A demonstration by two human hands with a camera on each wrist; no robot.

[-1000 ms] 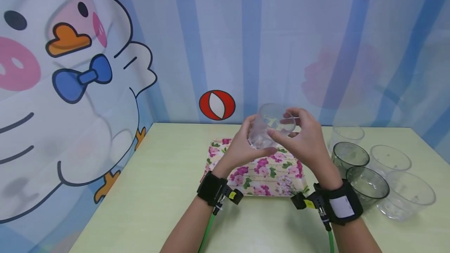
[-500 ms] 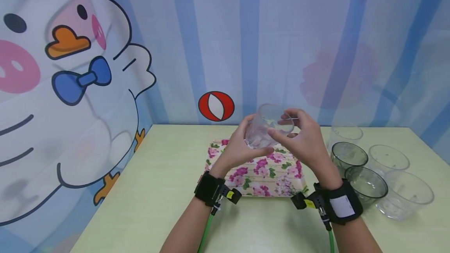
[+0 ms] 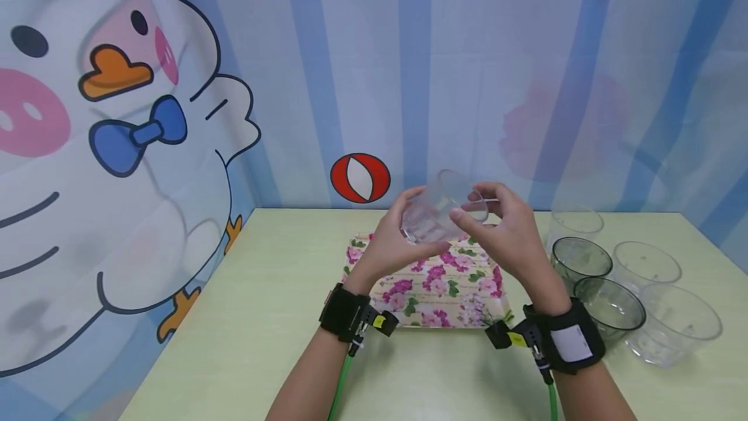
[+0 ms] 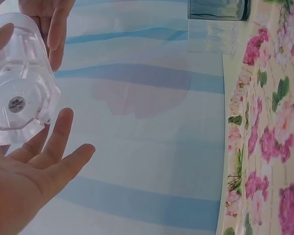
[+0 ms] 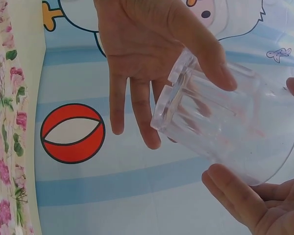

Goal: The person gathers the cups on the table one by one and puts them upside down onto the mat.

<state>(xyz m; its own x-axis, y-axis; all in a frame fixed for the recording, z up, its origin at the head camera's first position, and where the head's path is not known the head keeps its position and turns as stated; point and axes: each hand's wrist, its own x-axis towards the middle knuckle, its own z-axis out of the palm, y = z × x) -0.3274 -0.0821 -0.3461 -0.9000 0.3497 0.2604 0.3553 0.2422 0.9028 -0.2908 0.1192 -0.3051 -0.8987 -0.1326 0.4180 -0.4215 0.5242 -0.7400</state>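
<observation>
A clear drinking glass (image 3: 431, 216) is held tilted above the floral tray (image 3: 432, 291), its base toward the left and its mouth toward the right. My left hand (image 3: 387, 240) grips it around the base end, thumb below. Near the rim, my right hand (image 3: 507, 231) holds it between thumb and fingers. In the left wrist view the thick base of the glass (image 4: 36, 103) faces the camera, with a small dark round mark at its centre. The right wrist view shows the glass (image 5: 225, 112) from the side, with the left thumb lying along its wall.
Several glasses stand on the right of the pale table (image 3: 280, 291): two smoky grey ones, a nearer one (image 3: 610, 320) and a farther one (image 3: 575, 273), among clear ones such as the large front glass (image 3: 672, 336). Behind the table hangs a printed duck curtain (image 3: 374, 83).
The glass has tilted further, its base swinging left and its mouth turning more to the right. My left hand has shifted slightly left with the base; my right hand has barely moved.
</observation>
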